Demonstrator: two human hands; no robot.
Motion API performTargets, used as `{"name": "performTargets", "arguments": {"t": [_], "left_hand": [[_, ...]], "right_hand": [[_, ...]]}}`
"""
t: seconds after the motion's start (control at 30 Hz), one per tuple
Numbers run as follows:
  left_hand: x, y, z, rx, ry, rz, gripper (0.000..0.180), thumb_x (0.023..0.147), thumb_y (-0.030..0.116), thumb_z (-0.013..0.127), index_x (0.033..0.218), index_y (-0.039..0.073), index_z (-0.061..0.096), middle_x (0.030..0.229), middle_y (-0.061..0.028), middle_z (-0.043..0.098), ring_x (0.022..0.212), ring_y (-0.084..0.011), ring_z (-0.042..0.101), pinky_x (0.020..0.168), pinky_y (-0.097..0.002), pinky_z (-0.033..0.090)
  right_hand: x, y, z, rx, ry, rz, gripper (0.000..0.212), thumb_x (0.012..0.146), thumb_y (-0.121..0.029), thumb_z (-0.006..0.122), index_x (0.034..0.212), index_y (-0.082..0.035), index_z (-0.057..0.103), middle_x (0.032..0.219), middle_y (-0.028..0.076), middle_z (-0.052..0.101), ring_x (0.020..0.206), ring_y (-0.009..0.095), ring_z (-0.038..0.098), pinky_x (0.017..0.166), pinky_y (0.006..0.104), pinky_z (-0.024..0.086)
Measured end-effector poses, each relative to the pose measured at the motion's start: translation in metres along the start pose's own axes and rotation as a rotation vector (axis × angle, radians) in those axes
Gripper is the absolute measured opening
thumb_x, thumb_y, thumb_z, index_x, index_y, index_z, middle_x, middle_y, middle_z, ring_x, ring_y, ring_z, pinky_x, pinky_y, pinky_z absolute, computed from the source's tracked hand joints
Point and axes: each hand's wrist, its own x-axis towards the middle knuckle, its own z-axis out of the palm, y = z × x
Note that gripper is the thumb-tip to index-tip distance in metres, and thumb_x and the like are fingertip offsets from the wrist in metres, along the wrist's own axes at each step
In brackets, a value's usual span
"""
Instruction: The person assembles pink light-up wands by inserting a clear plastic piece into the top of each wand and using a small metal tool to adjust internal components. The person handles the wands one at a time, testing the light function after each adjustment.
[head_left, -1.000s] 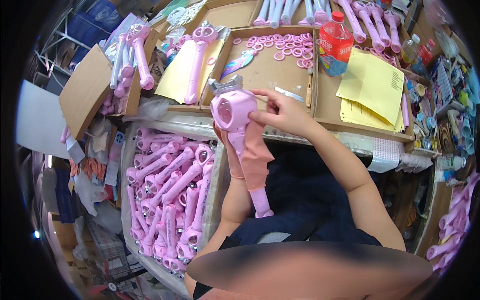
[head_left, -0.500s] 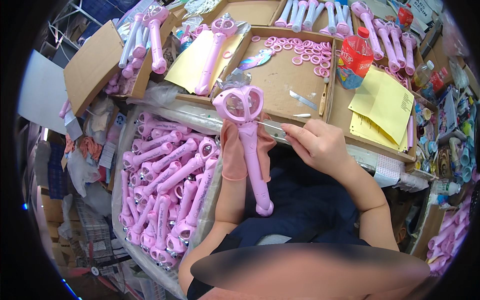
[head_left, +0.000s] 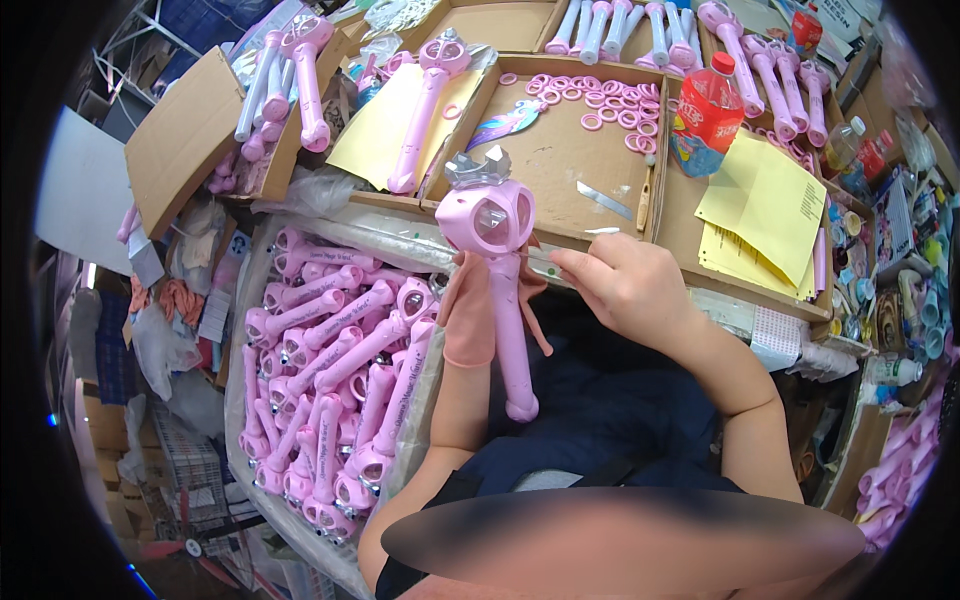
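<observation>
My left hand (head_left: 470, 305), in a salmon-coloured glove with its cuff at the wrist, is closed round the upper shaft of a pink toy wand (head_left: 511, 335). The wand stands nearly upright, with openings in its round head and a silvery crown (head_left: 478, 170) on top. Most of my left fingers are hidden behind the wand. To its right, my bare right hand (head_left: 630, 285) pinches a thin tool (head_left: 540, 255) beside the joint under the wand's head. The tool's exact kind is too small to make out, and I cannot tell whether its tip touches the wand.
At my left, a plastic-lined bin (head_left: 425, 400) holds many pink wands. A cardboard tray (head_left: 540, 190) ahead contains pink rings (head_left: 625, 100), a blade (head_left: 604, 199) and a wooden-handled tool (head_left: 645, 198). A red-labelled bottle (head_left: 707, 115) stands beside yellow sheets (head_left: 765, 210).
The wand has turned and shifted slightly to the right, its crown now showing more fully and its lower end a little higher. My right hand has moved slightly left, toward the wand.
</observation>
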Motion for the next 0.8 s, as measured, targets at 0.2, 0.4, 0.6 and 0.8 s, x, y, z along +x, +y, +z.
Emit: {"name": "performTargets", "arguments": {"t": [0.2,0.4,0.6,0.8], "left_hand": [[-0.005,0.002,0.000,-0.048,0.021,-0.182,0.040,0.101,0.031,0.058,0.127,0.001,0.050,0.108,-0.0113,0.061,0.082,-0.0234,0.068,0.049,-0.0425,0.062],[-0.008,0.001,0.005,0.013,0.065,-0.159,0.055,0.101,0.042,0.056,0.129,-0.004,0.051,0.093,-0.0117,0.060,0.074,-0.0227,0.065,0.045,-0.0462,0.060],[-0.006,0.004,-0.001,0.113,0.005,-0.171,0.057,0.102,0.042,0.053,0.129,-0.008,0.050,0.099,-0.0131,0.061,0.079,-0.0224,0.062,0.050,-0.0544,0.063],[-0.013,-0.006,0.007,0.002,0.080,-0.165,0.047,0.099,0.036,0.060,0.124,-0.003,0.054,0.077,-0.0068,0.056,0.064,-0.0208,0.064,0.049,-0.0470,0.062]], "right_hand": [[-0.004,0.003,0.006,-0.021,-0.061,0.065,0.015,0.083,-0.013,0.072,0.098,-0.009,0.071,0.072,0.006,0.054,0.065,0.025,0.060,0.055,0.0376,0.049],[-0.008,0.018,0.014,0.219,-0.125,0.226,0.013,0.089,-0.020,0.068,0.096,-0.009,0.072,0.082,0.008,0.068,0.073,0.028,0.068,0.061,0.0386,0.053],[-0.018,0.023,0.018,0.306,-0.155,0.325,0.018,0.093,-0.023,0.065,0.097,-0.008,0.073,0.086,0.010,0.072,0.075,0.029,0.069,0.066,0.0379,0.054],[-0.011,0.015,0.007,0.420,-0.357,0.525,0.027,0.097,-0.028,0.058,0.103,-0.007,0.072,0.085,0.013,0.072,0.076,0.029,0.070,0.068,0.0372,0.054]]}}
